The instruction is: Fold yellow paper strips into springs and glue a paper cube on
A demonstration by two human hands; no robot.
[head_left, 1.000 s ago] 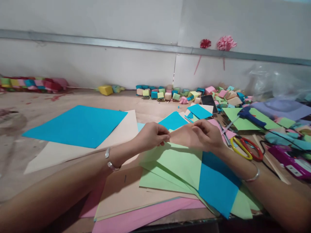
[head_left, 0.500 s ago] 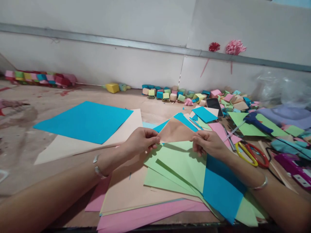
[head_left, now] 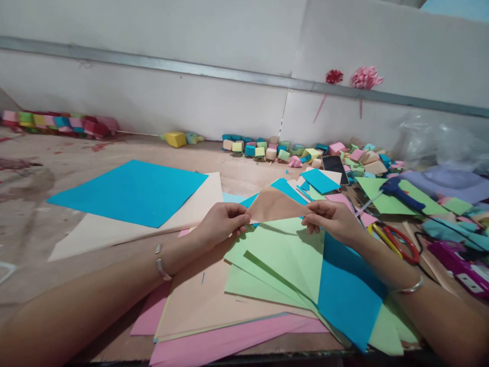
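Note:
A peach paper triangle (head_left: 278,205), apparently a folded sheet with its point away from me, is stretched between both hands. My left hand (head_left: 226,221) pinches its left corner between thumb and fingers. At the opposite corner my right hand (head_left: 331,220) has the same kind of pinch. Just below lie light green paper sheets (head_left: 284,255), one with a raised edge. A blue sheet (head_left: 349,290) sits under my right forearm, and more blue paper (head_left: 287,189) shows behind the triangle. Larger peach sheets (head_left: 202,295) and pink sheets (head_left: 229,342) spread beneath.
A big blue sheet (head_left: 130,192) on cream paper (head_left: 87,237) lies left. Scissors (head_left: 401,243), a blue glue gun (head_left: 401,192), a phone (head_left: 335,169) and a purple power strip (head_left: 456,267) are at right. Small folded paper blocks (head_left: 250,150) line the wall.
Both hands keep their pinch on the peach paper triangle. My right fingers have lifted slightly and look straighter along its corner. The view has shifted a little.

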